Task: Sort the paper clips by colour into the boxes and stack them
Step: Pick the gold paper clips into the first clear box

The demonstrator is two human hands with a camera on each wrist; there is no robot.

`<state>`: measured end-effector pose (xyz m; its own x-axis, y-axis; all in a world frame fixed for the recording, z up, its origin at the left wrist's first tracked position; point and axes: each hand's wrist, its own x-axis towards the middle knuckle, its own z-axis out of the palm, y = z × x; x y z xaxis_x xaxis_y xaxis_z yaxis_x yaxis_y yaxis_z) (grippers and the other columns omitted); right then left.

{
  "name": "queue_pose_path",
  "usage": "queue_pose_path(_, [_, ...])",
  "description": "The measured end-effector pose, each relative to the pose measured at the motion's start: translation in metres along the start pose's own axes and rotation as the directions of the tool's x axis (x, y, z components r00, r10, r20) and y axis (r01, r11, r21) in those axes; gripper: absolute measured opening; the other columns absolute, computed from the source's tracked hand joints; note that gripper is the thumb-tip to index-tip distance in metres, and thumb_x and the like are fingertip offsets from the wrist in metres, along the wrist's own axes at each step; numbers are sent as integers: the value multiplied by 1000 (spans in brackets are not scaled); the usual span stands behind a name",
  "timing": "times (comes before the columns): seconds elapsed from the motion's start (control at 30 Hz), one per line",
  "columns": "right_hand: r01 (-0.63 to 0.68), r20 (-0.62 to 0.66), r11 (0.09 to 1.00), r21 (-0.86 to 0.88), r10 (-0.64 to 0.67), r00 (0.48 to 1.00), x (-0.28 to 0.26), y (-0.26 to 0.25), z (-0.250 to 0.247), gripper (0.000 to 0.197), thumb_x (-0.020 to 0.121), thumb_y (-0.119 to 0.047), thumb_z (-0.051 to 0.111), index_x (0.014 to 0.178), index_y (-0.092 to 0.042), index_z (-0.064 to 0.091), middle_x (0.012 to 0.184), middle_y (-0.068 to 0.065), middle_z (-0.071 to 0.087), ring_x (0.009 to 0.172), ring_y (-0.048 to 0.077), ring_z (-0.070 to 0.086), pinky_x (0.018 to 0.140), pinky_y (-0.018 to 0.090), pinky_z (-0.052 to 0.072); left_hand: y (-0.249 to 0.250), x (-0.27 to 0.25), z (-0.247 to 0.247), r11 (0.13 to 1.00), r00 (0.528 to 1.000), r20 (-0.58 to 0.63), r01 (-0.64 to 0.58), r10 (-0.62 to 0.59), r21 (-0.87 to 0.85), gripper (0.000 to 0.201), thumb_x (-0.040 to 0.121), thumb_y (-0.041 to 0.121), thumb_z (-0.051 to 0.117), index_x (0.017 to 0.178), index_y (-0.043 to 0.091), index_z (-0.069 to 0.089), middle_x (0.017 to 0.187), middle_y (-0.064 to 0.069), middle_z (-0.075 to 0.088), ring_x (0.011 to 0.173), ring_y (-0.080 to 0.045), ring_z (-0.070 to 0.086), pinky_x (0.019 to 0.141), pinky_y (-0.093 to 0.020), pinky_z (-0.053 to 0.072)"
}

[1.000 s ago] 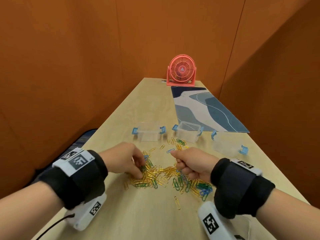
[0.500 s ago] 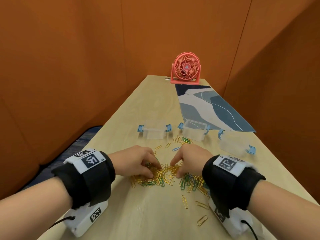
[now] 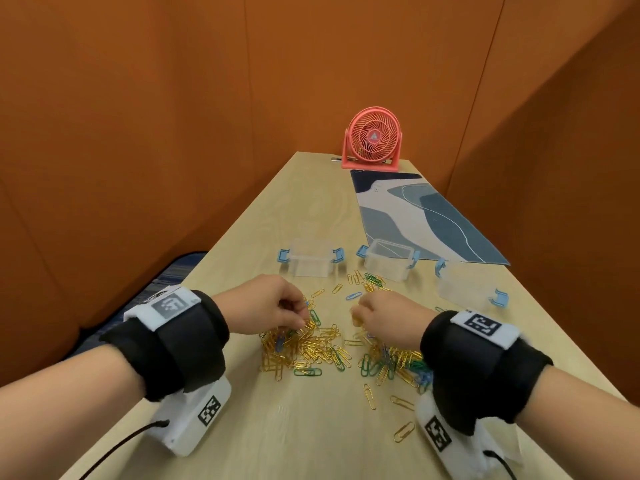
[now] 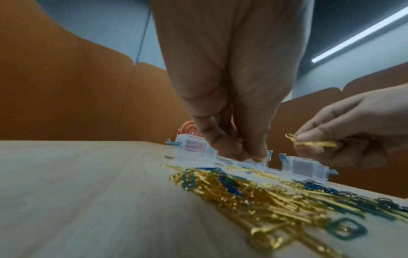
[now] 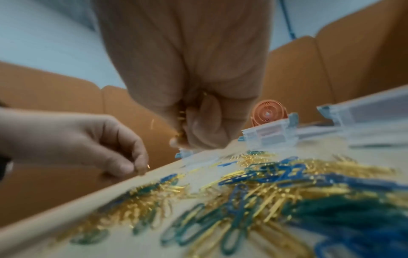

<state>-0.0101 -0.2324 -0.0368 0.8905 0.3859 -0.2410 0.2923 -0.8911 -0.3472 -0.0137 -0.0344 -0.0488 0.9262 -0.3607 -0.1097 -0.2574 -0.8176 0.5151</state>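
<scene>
A heap of gold, green and blue paper clips (image 3: 311, 348) lies on the table between my hands, with more to the right (image 3: 391, 363). My left hand (image 3: 303, 320) has its fingers curled down at the heap's left edge, and its fingertips (image 4: 247, 157) pinch together on a gold clip, whose tip shows in the right wrist view. My right hand (image 3: 356, 315) hovers just above the heap and grips a small bundle of gold clips (image 4: 313, 143), which also shows in its fist (image 5: 181, 122). Three clear open boxes with blue latches stand behind: left (image 3: 310, 261), middle (image 3: 389, 259), right (image 3: 467, 287).
A pink fan (image 3: 373, 140) stands at the table's far end beside a blue patterned mat (image 3: 415, 220). Loose gold clips (image 3: 403, 432) lie near my right wrist. Orange partition walls close in both sides. The table edge (image 3: 194, 271) drops off on the left.
My right hand went down to the heap and has come up a little with gold clips in it. My left hand stayed picking at the heap's left side.
</scene>
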Motion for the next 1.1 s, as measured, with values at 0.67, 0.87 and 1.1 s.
queue_pose_path(0.67, [-296,273,166,941,147,951,-8,13,4,31,93,-37,32,79,-11,41,63,3,40,41,10,35,32,17,27,24,5,0,988,994,81,90,-80,-130,6,80,22,72,84,18,68,79,3,67,63,-4,59,69,-17,51])
queue_pose_path(0.87, [-319,308,106,942,109,945,-8,9,7,41,98,-39,29,87,-6,51,64,8,49,49,16,47,36,18,40,78,14,-18,984,999,22,-27,31,-175,17,81,18,71,96,9,70,74,3,67,60,-4,61,70,-17,53])
queue_pose_path(1.1, [-276,266,41,960,163,950,-9,8,8,34,98,-35,34,97,-4,49,69,10,51,49,15,48,36,17,37,84,19,-8,986,993,-115,21,-40,-163,21,93,23,53,106,15,67,95,-4,68,85,-18,64,78,-30,56])
